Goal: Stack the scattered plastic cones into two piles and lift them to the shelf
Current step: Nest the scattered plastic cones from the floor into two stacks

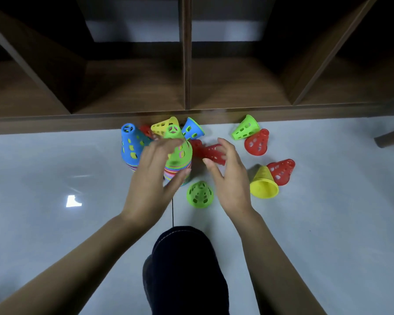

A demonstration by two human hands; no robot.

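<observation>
Green-topped and blue-topped piles [178, 155]; two.

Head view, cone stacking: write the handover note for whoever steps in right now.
Left hand: open, around the green-topped pile.
Right hand: gripping a red cone.
Done: two piles stand on the floor, the other is the blue-topped pile.
Left: stack the loose cones by the shelf and to the right, then lift both piles up.
</observation>
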